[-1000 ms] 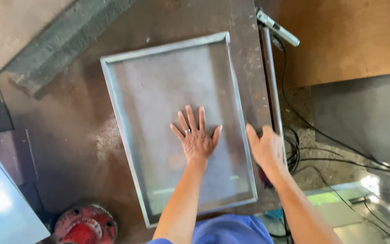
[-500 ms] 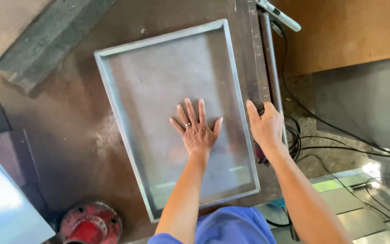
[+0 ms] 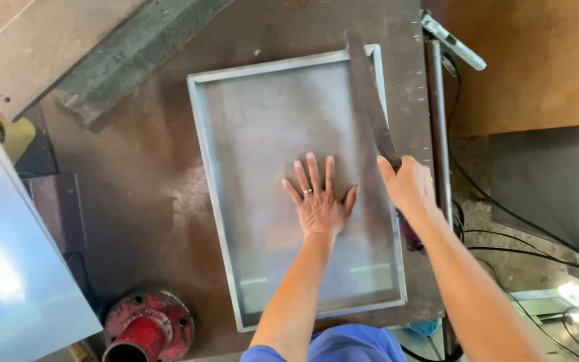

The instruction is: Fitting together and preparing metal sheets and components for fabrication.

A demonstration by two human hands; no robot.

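The right hand [image 3: 409,184] has its grip closed around the near end of a long dark flat bar [image 3: 370,100], whose long axis runs away from it along the right rim of the shallow metal tray [image 3: 199,134]. Just left of that grip, the left hand [image 3: 317,201] lies spread flat on the tray floor, holding nothing.

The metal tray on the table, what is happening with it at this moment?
A person presses the left hand flat, fingers spread, on the floor of a shallow rectangular metal tray that lies on a rusty brown worktable. The right hand grips a long dark flat tool that reaches along the tray's right side toward its far corner. A red round part sits near the tray's near-left corner.
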